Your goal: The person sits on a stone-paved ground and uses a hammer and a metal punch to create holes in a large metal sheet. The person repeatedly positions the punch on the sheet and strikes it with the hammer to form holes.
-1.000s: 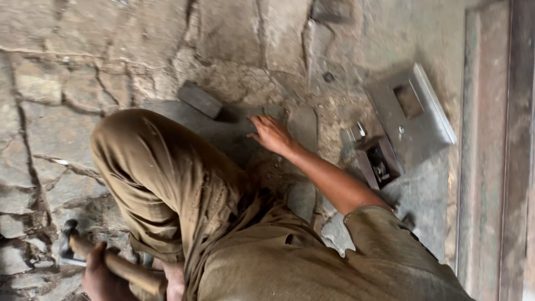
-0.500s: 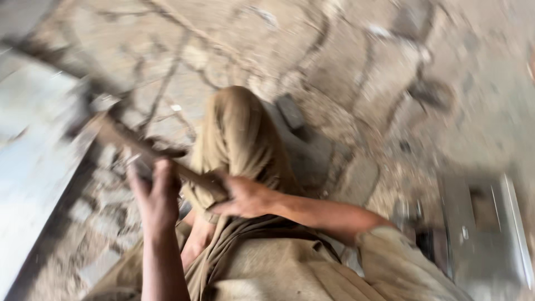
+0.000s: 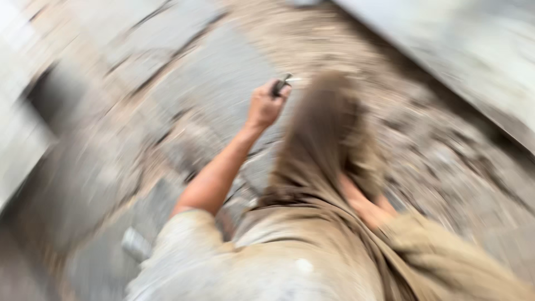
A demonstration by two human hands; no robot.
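The picture is badly smeared by motion. My left hand (image 3: 266, 106) is raised at the end of a bare forearm and is closed around a small dark tool (image 3: 281, 85) with a pale tip; I cannot tell what kind of tool it is. My bent knee in tan trousers (image 3: 329, 128) is just to its right. My right hand (image 3: 365, 203) lies low against my thigh beside a tan sleeve, and the blur hides its fingers and anything in them.
Rough grey paving stones (image 3: 223, 61) with sandy joints lie all around. A pale flat slab (image 3: 468, 50) crosses the upper right corner. A small grey metal piece (image 3: 136, 243) sits on the ground at lower left.
The view has swung round sharply and blurred. The wooden-handled hammer raised half a second ago is out of sight. A hand now holds a small dark tool up by the knee.
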